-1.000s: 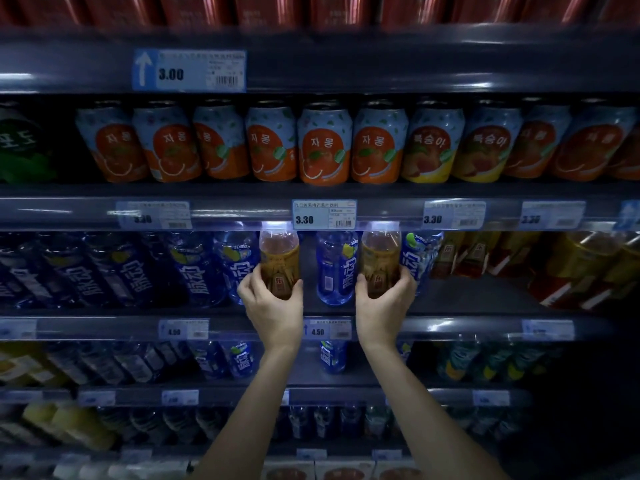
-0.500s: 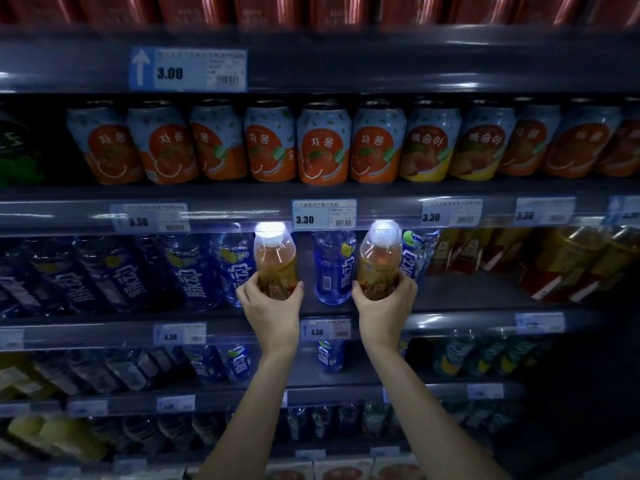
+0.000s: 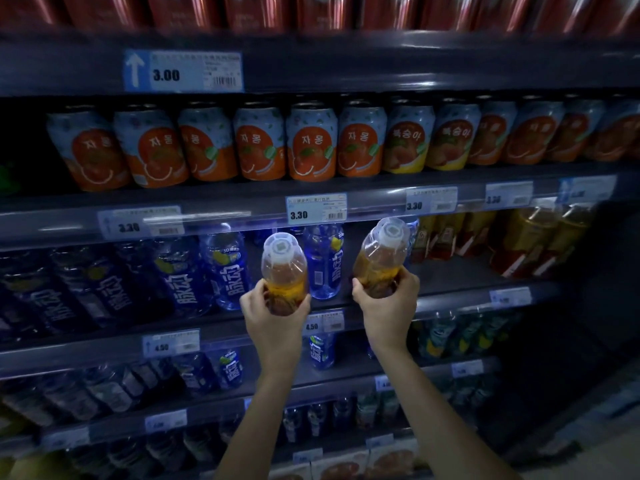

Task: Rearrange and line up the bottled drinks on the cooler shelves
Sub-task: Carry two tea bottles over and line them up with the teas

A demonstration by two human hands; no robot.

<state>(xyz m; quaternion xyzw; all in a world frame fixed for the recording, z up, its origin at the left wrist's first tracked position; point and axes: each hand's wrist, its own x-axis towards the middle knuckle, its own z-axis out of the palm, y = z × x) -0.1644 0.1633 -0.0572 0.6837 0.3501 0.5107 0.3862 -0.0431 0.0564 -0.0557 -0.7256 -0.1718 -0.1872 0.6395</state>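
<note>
From the head view, my left hand (image 3: pixel 273 317) grips one amber bottle (image 3: pixel 284 271) and my right hand (image 3: pixel 389 303) grips another amber bottle (image 3: pixel 381 261), both held tilted, caps toward me, in front of the shelf (image 3: pixel 450 289) of blue bottles (image 3: pixel 323 261), one standing between them, beneath the orange cans (image 3: pixel 311 143)
</note>
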